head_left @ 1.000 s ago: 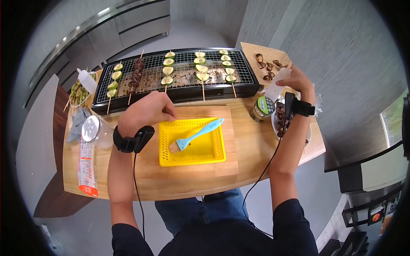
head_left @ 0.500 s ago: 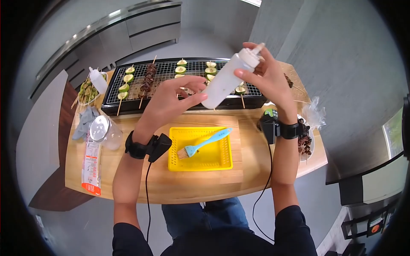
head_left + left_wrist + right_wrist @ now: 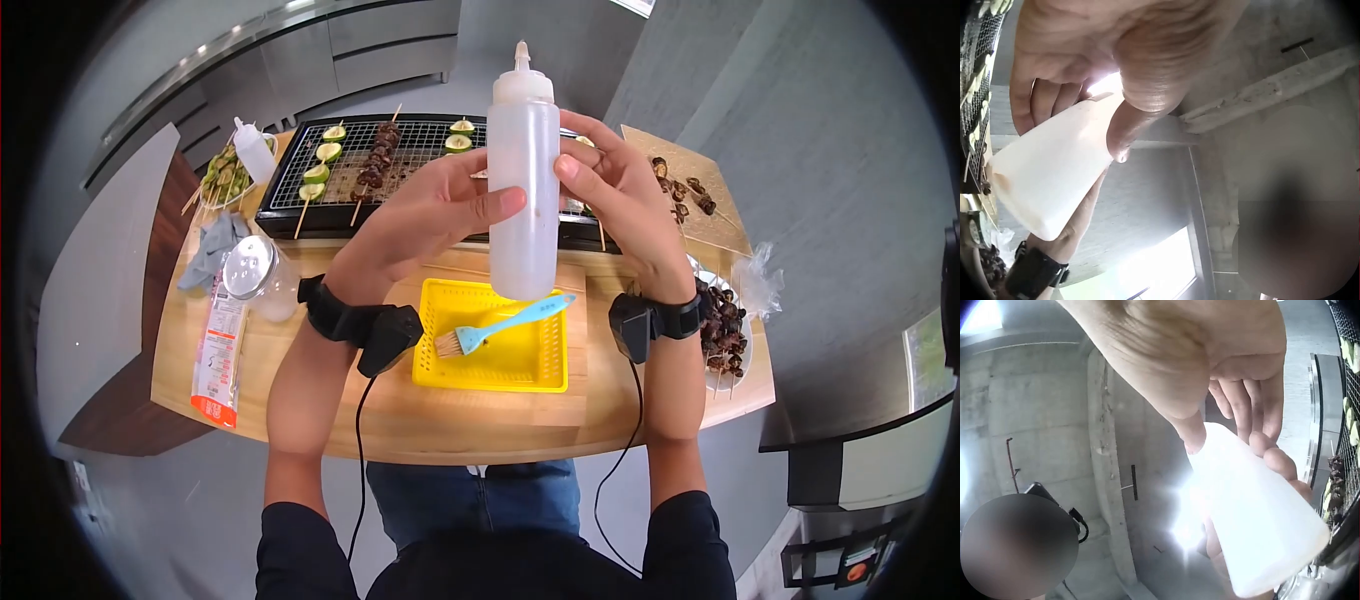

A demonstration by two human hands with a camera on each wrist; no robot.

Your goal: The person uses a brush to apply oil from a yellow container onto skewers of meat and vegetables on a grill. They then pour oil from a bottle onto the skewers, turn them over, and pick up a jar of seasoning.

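Both hands hold a translucent white squeeze bottle (image 3: 523, 240) upright in front of the grill, its pointed nozzle at the top. My left hand (image 3: 430, 212) grips its left side, thumb across the front and fingers behind. On the other side my right hand (image 3: 628, 208) holds it higher up, thumb by the bottle's upper body. The bottle's smooth base shows in the left wrist view and the right wrist view. Below it a blue pastry brush (image 3: 505, 326) lies in a yellow plastic basket (image 3: 490, 383) on a wooden board.
Behind the hands stands a black grill (image 3: 285, 220) with zucchini skewers and a meat skewer (image 3: 378, 158). A lidded jar (image 3: 262, 280), a seasoning packet (image 3: 218, 360) and another squeeze bottle (image 3: 254, 150) are at left. A plate of dark skewers (image 3: 722, 335) sits at right.
My right hand has brought the squeeze bottle from the table's right side to the middle. My left hand has come up from the basket and taken hold too; the bottle has turned from tilted to upright.
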